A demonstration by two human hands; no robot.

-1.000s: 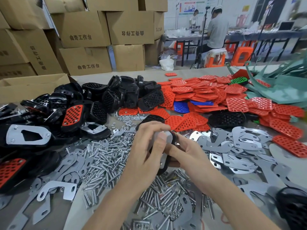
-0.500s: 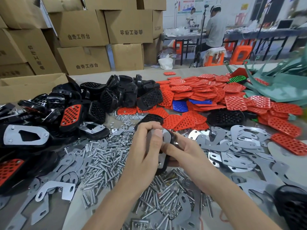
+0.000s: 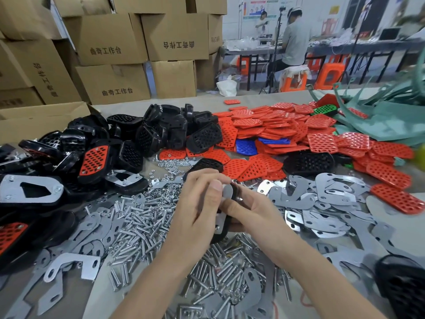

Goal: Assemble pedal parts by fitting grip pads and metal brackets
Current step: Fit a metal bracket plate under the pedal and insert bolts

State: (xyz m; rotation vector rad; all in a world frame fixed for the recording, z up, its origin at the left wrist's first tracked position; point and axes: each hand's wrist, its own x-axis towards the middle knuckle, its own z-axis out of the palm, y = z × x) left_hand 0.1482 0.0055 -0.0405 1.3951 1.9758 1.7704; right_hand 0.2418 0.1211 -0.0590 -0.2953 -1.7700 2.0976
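Both hands hold one black pedal body upright over the table's middle, a grey metal bracket lying against its near face. My left hand grips it from the left, thumb pressed on the bracket's top. My right hand grips it from the right, with the index finger across the bracket. Most of the pedal is hidden between the hands. Red grip pads are heaped at the back right. Loose metal brackets lie to the right.
Silver bolts cover the table below and left of my hands, with small nuts behind. Black pedal bodies and finished pedals pile at the left. Cardboard boxes stand behind; green strips lie far right.
Both hands keep their hold on the pedal and bracket in the same spot. Only the fingers shift slightly; the view has tilted a little.
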